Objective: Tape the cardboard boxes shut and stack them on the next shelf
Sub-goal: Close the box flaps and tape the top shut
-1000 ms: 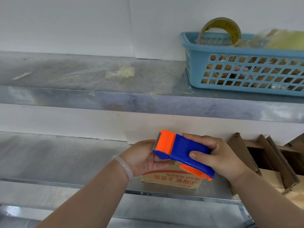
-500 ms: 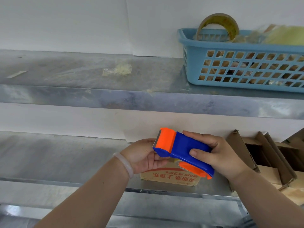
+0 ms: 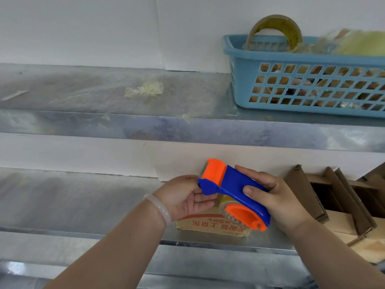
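My right hand [image 3: 279, 201] grips the blue body of a blue and orange tape dispenser [image 3: 233, 190], held in the air above a small cardboard box [image 3: 210, 225] with red print on the lower shelf [image 3: 73, 205]. My left hand [image 3: 183, 197] is at the dispenser's front end, its fingers under the orange cutter head; what they pinch is hidden. Most of the small box is covered by my hands and the dispenser. Open cardboard boxes [image 3: 333, 197] with raised flaps stand on the same shelf to the right.
The upper metal shelf [image 3: 104, 97] carries a blue plastic basket [image 3: 308, 84] at the right, with a roll of brown tape [image 3: 275, 28] standing in it. Scraps of used tape [image 3: 143, 90] lie on that shelf. A white wall is behind.
The dispenser has tilted a little, so its orange hub and the tape roll now show. Both hands stay in about the same place.
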